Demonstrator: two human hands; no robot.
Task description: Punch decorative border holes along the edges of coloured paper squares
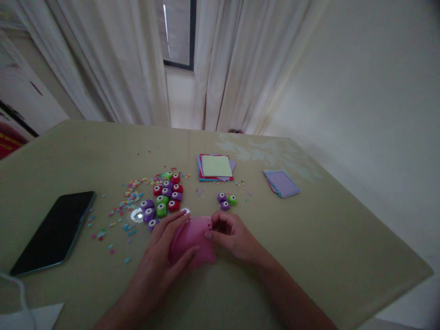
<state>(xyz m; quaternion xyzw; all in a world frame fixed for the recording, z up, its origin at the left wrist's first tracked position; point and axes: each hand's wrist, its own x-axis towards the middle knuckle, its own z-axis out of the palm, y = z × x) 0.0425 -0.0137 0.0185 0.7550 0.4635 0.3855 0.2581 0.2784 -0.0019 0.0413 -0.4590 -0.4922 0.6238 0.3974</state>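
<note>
A pink paper square [192, 238] with punched holes along its top edge lies on the table near me. My left hand [163, 254] grips its left side, thumb on top and fingers along the edge. My right hand [232, 236] is curled closed at the paper's upper right corner; what its fingers hold is hidden. A cluster of several small red, green and purple paper punches [167, 197] sits just beyond my left hand. Three more punches [226, 200] lie just beyond my right hand.
A black phone [55, 231] lies at the left. Coloured paper confetti [127, 201] is scattered beside the punches. A stack of coloured paper squares [216, 167] sits at the centre back and a purple-topped stack [282, 183] to its right. The olive table [326, 238] ends at the right.
</note>
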